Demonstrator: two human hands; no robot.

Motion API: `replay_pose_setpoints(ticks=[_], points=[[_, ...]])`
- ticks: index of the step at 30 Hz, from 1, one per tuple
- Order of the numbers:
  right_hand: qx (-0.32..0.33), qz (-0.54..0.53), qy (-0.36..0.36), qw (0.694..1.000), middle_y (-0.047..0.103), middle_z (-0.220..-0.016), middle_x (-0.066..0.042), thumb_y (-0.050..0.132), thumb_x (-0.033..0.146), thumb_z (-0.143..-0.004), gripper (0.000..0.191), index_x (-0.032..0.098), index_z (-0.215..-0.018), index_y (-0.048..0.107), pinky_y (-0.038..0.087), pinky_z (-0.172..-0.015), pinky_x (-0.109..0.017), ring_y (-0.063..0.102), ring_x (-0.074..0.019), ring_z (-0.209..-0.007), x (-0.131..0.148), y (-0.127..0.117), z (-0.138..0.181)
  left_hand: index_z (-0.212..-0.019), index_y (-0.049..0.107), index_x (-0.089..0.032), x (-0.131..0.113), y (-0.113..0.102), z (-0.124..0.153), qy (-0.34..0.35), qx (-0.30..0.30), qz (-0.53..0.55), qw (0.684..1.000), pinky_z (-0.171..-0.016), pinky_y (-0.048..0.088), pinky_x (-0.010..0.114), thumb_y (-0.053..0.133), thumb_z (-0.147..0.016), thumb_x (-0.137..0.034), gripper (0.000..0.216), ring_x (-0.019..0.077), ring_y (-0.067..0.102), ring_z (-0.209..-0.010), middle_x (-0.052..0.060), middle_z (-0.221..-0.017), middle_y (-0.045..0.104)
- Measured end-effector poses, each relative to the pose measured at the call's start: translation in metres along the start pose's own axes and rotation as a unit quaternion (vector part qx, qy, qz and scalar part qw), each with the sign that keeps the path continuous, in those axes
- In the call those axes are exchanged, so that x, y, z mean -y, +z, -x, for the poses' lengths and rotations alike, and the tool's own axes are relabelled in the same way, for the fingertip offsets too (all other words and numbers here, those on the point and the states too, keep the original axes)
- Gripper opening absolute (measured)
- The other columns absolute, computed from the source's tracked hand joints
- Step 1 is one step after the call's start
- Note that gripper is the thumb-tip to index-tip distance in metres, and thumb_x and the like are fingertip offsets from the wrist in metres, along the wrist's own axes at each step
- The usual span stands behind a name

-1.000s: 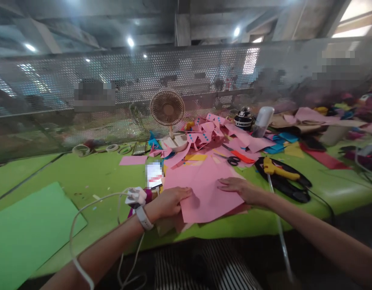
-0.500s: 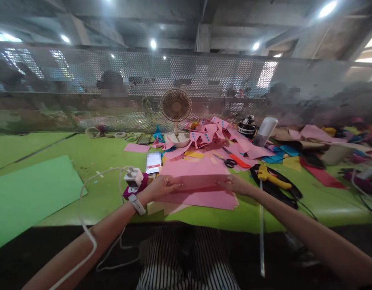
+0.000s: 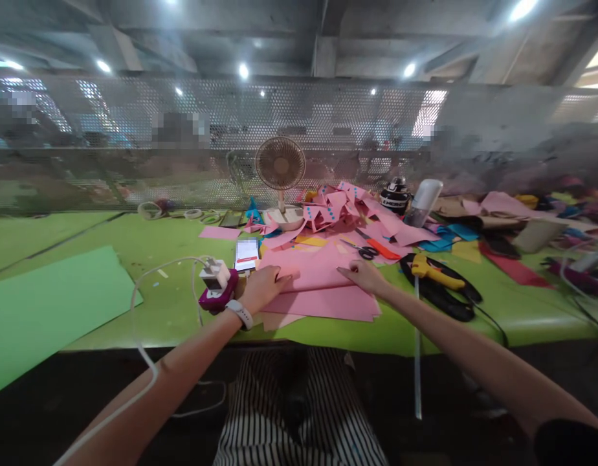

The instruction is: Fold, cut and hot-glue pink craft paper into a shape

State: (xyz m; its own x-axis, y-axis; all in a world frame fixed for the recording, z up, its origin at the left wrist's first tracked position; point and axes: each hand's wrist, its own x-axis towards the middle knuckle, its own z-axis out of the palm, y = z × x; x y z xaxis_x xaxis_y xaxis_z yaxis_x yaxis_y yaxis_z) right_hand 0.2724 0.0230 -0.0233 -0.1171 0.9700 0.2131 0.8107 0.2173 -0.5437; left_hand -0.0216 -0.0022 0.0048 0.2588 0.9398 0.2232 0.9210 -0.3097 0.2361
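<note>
A pink paper sheet (image 3: 313,268), with a fold along its near side, lies on a stack of pink sheets (image 3: 332,305). My left hand (image 3: 265,288), below a white wristwatch (image 3: 239,314), grips the folded sheet by its left end, the thumb on top. At the other end, the thumb and forefinger of my right hand (image 3: 365,277) pinch the paper. The undersides of both grips are hidden. Just beyond the sheet lie black-handled scissors (image 3: 367,252) and an orange-red strip-like tool (image 3: 384,250).
A yellow glue gun (image 3: 437,272) with a long clear stick rests on a black pad at right. Left are a purple power socket (image 3: 219,298) with chargers, a phone (image 3: 246,254) and green sheets (image 3: 61,304). A small fan (image 3: 280,165) and pink scraps (image 3: 340,204) stand behind.
The folded pink paper was held up between both hands; now it is lower and flat against the stack. My hands have moved slightly away from me, and the right one slightly left.
</note>
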Motion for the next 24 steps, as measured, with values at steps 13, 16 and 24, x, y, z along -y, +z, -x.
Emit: replay_pose_setpoints(ticks=[13,16,24], points=[[0.003,0.045,0.028,0.999,0.054,-0.062,0.0,0.055,0.054,-0.082,0.043,0.02,-0.057,0.045,0.023,-0.051,-0.026,0.044,-0.013,-0.055,0.001,0.001,0.0,-0.142,0.04,-0.021,-0.026,0.005,0.013,0.286,-0.066,-0.04,0.955,-0.116,0.017,0.043,0.032,-0.099,-0.021,0.044,0.0222,0.03,-0.141,0.009,-0.151,0.038],[0.005,0.05,0.031,0.998,0.055,-0.063,0.0,0.056,0.053,-0.082,0.042,0.02,-0.059,0.046,0.023,-0.051,-0.026,0.045,-0.0132,-0.056,0.0,0.001,-0.001,-0.147,0.034,-0.019,-0.038,0.016,0.018,0.304,-0.017,-0.033,0.952,-0.117,0.012,0.046,0.039,-0.097,-0.054,0.06,0.0259,0.023,-0.144,0.012,-0.154,0.031],[0.01,0.051,0.027,0.998,0.053,-0.061,0.0,0.057,0.05,-0.081,0.039,0.021,-0.058,0.044,0.024,-0.052,-0.026,0.044,-0.0132,-0.055,-0.002,0.001,-0.002,-0.15,0.03,-0.02,-0.037,0.022,0.017,0.255,0.097,0.002,0.962,-0.117,0.012,0.045,0.035,-0.092,-0.068,0.075,0.0266,0.022,-0.144,0.011,-0.156,0.024]])
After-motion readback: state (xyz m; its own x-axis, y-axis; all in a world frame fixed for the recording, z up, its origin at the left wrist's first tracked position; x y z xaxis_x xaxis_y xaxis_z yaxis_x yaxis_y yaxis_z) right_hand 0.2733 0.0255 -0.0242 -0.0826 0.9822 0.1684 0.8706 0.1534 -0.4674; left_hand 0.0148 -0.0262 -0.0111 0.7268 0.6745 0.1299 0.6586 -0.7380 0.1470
